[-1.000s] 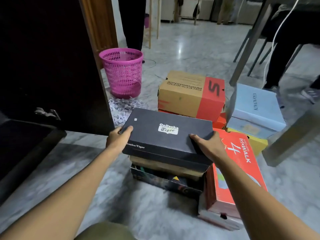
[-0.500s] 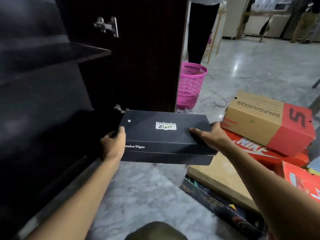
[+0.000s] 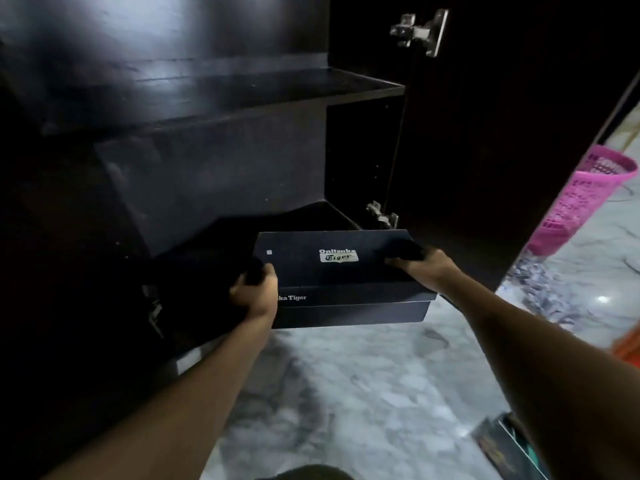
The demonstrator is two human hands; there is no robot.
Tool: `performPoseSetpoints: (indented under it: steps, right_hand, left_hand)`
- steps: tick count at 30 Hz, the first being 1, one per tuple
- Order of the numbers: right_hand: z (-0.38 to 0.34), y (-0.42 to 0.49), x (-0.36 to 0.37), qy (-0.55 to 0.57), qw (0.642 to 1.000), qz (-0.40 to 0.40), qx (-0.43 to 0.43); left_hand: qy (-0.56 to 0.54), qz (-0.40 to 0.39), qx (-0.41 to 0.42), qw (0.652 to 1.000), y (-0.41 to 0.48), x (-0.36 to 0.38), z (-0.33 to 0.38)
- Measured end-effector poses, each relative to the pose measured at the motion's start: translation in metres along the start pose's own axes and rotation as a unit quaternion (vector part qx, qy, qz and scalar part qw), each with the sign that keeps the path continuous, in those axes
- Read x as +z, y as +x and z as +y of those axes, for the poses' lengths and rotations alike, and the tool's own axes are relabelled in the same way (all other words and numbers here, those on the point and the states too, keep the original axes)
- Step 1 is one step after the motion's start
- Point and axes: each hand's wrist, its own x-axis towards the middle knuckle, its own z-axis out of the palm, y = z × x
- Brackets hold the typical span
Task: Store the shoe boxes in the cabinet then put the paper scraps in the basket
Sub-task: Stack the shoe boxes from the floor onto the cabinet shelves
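At the centre of the frame, the left grip (image 3: 254, 294), a bare hand, clasps the left end of the black shoe box (image 3: 332, 271), thumb up on the lid. The right grip (image 3: 424, 268) grasps the right end, its fingers curled over the lid's edge. The box is carried level between the two, clear of the floor. It sits at the mouth of the lower compartment of the cabinet (image 3: 207, 188), its far edge just beside the lower hinge (image 3: 382, 214). A pale label on the lid reads "Onitsuka Tiger", and the same name runs along the near side.

Around the box the cabinet is dark wood, filling the left and upper parts of the frame. One shelf (image 3: 221, 95) crosses the upper half. The open door (image 3: 485, 133) stands to the right, with a metal upper hinge (image 3: 419, 31) near the top.

Past the door's edge, at the right of the frame, stands the pink basket (image 3: 581, 206). The paper scraps (image 3: 540, 296) lie heaped on the floor at its foot.

The marble floor (image 3: 363, 393) is grey and white, glossy, with a bright spot of reflected light at the right. A dark box corner (image 3: 502, 448) shows at the lower right. At the right edge is an orange piece (image 3: 628, 344), too cropped to identify.
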Motion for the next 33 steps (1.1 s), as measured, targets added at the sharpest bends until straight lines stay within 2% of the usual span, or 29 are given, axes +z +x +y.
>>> performPoseSetpoints:
  steps: [3, 5, 8, 11, 17, 22, 26, 28, 29, 31, 33]
  right_hand:
    - [-0.007, 0.012, 0.029, 0.045, 0.994, -0.091, -0.042]
    - [-0.010, 0.019, 0.047, 0.031, 0.988, -0.138, -0.054]
    - [-0.022, 0.032, 0.071, 0.014, 0.976, -0.191, -0.100]
    - [-0.034, 0.049, 0.095, 0.060, 0.964, -0.224, -0.130]
    - [-0.037, 0.070, 0.147, 0.146, 0.958, -0.219, -0.114]
    - [-0.036, 0.088, 0.180, 0.165, 0.955, -0.220, -0.113]
    - [-0.037, 0.097, 0.196, 0.190, 0.954, -0.198, -0.117]
    - [-0.039, 0.097, 0.203, 0.225, 0.950, -0.188, -0.111]
    - [-0.039, 0.098, 0.208, 0.213, 0.955, -0.167, -0.120]
    - [-0.037, 0.097, 0.217, 0.114, 0.976, -0.083, -0.164]
    - [-0.035, 0.096, 0.223, 0.038, 0.979, 0.004, -0.201]
  left_hand:
    - [0.068, -0.006, 0.005, 0.998, 0.021, -0.024, -0.017]
    - [0.094, -0.015, 0.004, 0.995, 0.034, -0.039, -0.027]
    - [0.095, -0.023, 0.003, 0.995, 0.048, -0.057, -0.036]
    - [0.125, -0.036, 0.010, 0.991, 0.063, -0.070, -0.038]
    - [0.107, -0.049, 0.026, 0.993, 0.090, -0.082, -0.039]
    - [0.162, -0.073, 0.011, 0.984, 0.114, -0.095, -0.059]
    - [0.225, -0.074, 0.047, 0.970, 0.124, -0.091, -0.081]
    - [0.311, -0.029, 0.129, 0.941, 0.123, -0.086, -0.087]
    - [0.374, -0.002, 0.179, 0.910, 0.121, -0.084, -0.089]
    - [0.480, 0.028, 0.272, 0.834, 0.116, -0.078, -0.095]
    - [0.542, 0.018, 0.318, 0.778, 0.117, -0.072, -0.102]
